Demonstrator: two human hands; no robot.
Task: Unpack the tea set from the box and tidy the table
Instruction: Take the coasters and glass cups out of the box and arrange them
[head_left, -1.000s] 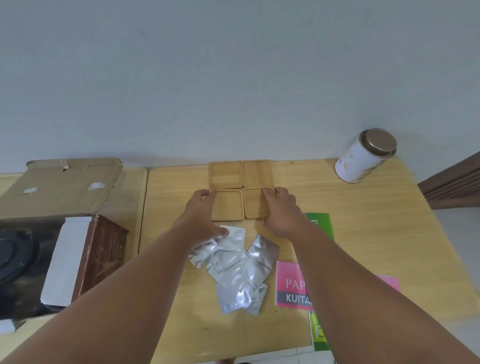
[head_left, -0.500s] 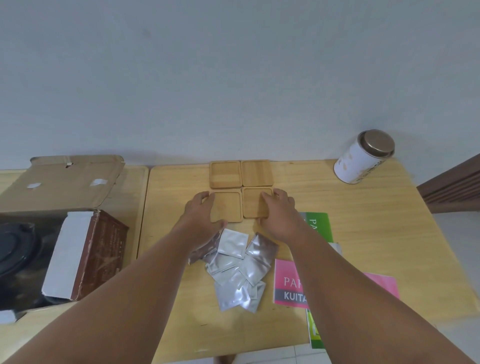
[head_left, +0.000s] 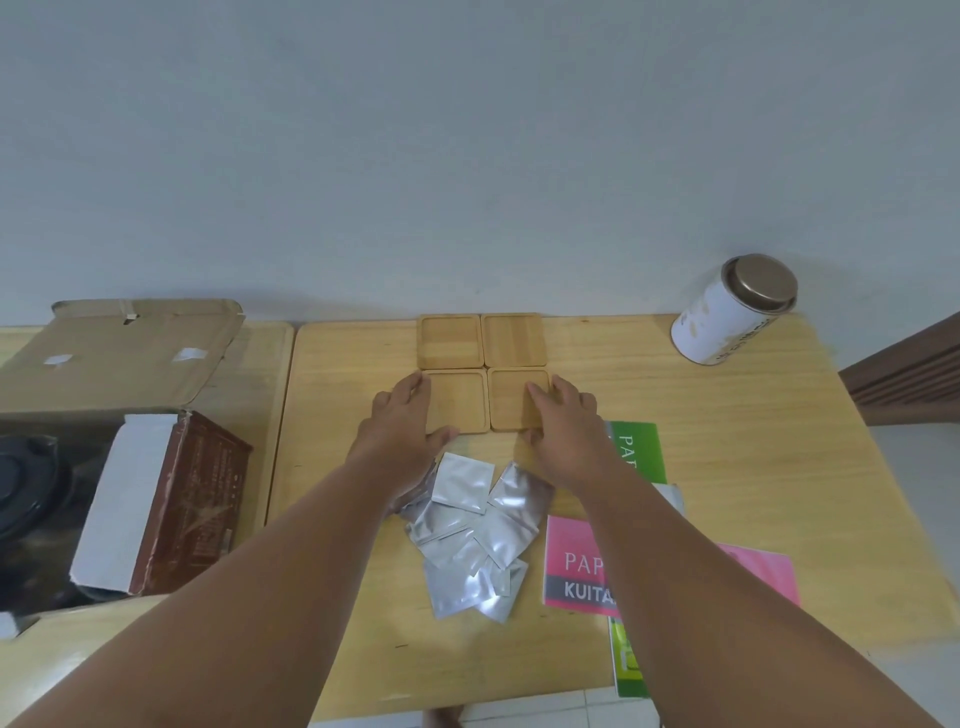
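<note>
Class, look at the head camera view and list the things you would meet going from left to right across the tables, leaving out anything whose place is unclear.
brown carton → left hand → right hand → green booklet → white tin. The wooden coasters and foil sachets are left out, since the hands overlap them.

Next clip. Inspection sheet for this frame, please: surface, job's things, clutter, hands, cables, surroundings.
Surface: light wooden table, a second table abutting at left.
Job's things: four square wooden coasters in a two-by-two block; foil sachets piled nearer; open cardboard box at left holding a brown inner box; white tin back right.
Clutter: pink booklet and green booklet, partly under the right arm.
Hands: left hand touches the near-left coaster's edges; right hand lies flat on the near-right coaster.
Cables: nothing seen.
Surroundings: plain wall; tiled floor below.
</note>
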